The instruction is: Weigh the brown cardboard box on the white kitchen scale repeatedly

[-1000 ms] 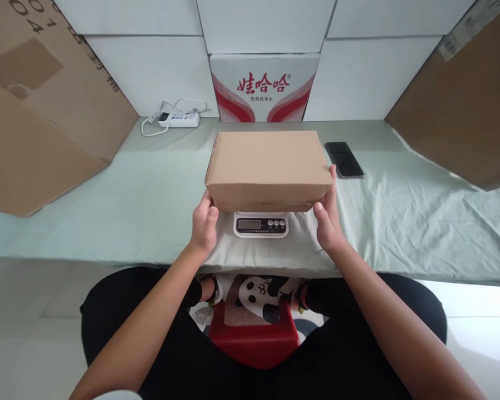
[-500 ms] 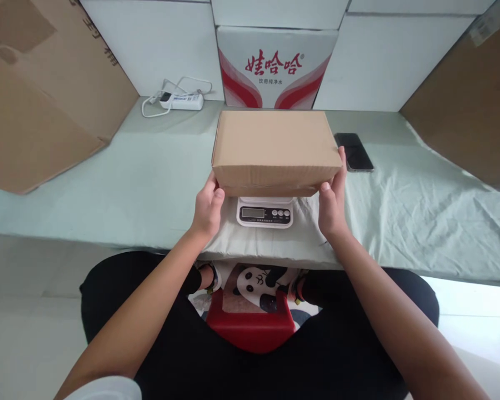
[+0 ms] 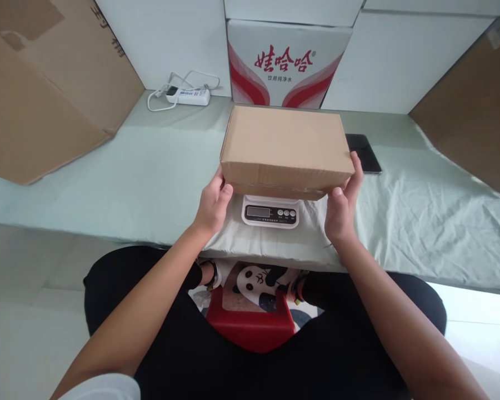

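Two hands grip a plain rectangular cardboard box [image 3: 286,149] by its short ends — left hand [image 3: 214,204] and right hand [image 3: 342,206] with fingers curled against matte kraft sides — above a white plastic scale [image 3: 270,211] on wrinkled pale-green cloth [image 3: 420,216].

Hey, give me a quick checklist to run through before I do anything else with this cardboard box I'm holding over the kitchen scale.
1. Both hands on the box: ok. The left hand and right hand grip opposite ends of the cardboard box.
2. Box level: ok, top face looks roughly flat.
3. Box over the scale: ok, it covers the platform; whether it rests on it or hangs just above, cannot tell.
4. Scale display readable: cannot tell, digits are too small.
5. Box flaps closed: ok, top shows no gap.
6. Phone out of the way: not ok, it lies right beside the box, partly hidden behind it.
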### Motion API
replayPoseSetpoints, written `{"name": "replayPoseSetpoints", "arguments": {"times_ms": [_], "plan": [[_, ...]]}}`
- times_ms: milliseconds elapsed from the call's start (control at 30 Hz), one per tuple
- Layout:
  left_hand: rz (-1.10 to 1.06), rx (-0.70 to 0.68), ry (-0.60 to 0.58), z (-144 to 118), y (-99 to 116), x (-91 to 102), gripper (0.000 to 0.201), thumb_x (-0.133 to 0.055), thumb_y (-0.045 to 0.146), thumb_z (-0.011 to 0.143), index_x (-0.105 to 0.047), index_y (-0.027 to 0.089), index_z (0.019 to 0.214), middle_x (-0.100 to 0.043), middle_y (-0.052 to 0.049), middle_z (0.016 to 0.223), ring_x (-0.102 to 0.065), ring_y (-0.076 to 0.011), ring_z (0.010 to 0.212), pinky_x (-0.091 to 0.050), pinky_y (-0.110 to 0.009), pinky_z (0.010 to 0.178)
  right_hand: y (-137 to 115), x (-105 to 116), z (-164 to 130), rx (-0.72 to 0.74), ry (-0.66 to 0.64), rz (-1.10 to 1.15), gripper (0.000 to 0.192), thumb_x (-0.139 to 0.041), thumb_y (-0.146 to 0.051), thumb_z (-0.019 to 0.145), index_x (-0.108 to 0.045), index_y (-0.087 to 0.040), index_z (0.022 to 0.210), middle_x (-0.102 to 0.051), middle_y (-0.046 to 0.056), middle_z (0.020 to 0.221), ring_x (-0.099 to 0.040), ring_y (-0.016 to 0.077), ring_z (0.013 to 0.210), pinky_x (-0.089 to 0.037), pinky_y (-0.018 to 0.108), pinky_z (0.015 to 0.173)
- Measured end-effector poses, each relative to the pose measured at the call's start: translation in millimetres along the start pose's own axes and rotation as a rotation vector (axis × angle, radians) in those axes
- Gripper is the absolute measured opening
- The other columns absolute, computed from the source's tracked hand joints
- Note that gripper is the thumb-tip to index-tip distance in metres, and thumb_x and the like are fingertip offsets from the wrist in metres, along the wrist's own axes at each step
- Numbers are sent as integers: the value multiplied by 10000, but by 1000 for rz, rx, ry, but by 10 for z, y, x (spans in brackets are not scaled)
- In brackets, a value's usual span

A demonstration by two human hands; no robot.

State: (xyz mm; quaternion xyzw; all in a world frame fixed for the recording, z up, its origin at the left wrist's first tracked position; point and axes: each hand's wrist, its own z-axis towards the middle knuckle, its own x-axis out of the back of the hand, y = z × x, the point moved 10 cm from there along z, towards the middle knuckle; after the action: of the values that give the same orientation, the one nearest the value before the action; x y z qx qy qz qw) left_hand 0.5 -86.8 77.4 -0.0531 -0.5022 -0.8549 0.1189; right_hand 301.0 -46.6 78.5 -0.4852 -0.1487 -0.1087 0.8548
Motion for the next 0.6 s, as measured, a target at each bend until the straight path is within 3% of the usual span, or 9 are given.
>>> {"name": "replayPoseSetpoints", "arguments": {"times_ms": [167, 300, 433, 533, 600], "plan": [[3, -2, 0, 12, 16, 9, 777, -474, 838, 1087, -709, 271, 1564, -786, -148, 1563, -709, -384, 1522, -602, -519, 1244, 6, -12, 5, -59, -6, 31, 999, -319, -957, 951, 101, -654, 1805, -242, -134, 1977, -231, 499, 1841, -279, 875, 1429], [-34, -10, 9, 29, 14, 52, 801, -494, 839, 1080, -654, 294, 1644, -702, -135, 1694, -544, -385, 1708, -475, -551, 1404, -38, 34, -9, -52, 25, 54, 979, -350, -919, 970, 55, -634, 1815, -297, -102, 1959, -249, 483, 1839, -263, 843, 1455], [-50, -5, 18, 38, -14, 105, 820, -502, 843, 1076, -577, 341, 1720, -568, -96, 1833, -372, -365, 1815, -356, -570, 1487, -36, 83, -27, 14, 73, 105, 866, -429, -834, 1009, -147, -618, 1799, -437, -52, 1883, -366, 440, 1800, -331, 789, 1453], [-58, -1, -17, 35, -8, 66, 836, -473, 834, 1091, -550, 317, 1743, -560, -108, 1840, -402, -377, 1800, -379, -564, 1475, -10, 123, -36, 86, 144, 152, 807, -523, -818, 1000, -317, -589, 1746, -509, -38, 1818, -459, 419, 1742, -385, 780, 1428], [-66, -1, -36, 28, 9, 31, 838, -459, 828, 1099, -558, 293, 1736, -593, -128, 1811, -472, -392, 1760, -435, -559, 1439, 6, 131, -39, 117, 169, 150, 796, -536, -830, 1001, -349, -590, 1736, -518, -36, 1813, -469, 412, 1733, -394, 780, 1419]]}}
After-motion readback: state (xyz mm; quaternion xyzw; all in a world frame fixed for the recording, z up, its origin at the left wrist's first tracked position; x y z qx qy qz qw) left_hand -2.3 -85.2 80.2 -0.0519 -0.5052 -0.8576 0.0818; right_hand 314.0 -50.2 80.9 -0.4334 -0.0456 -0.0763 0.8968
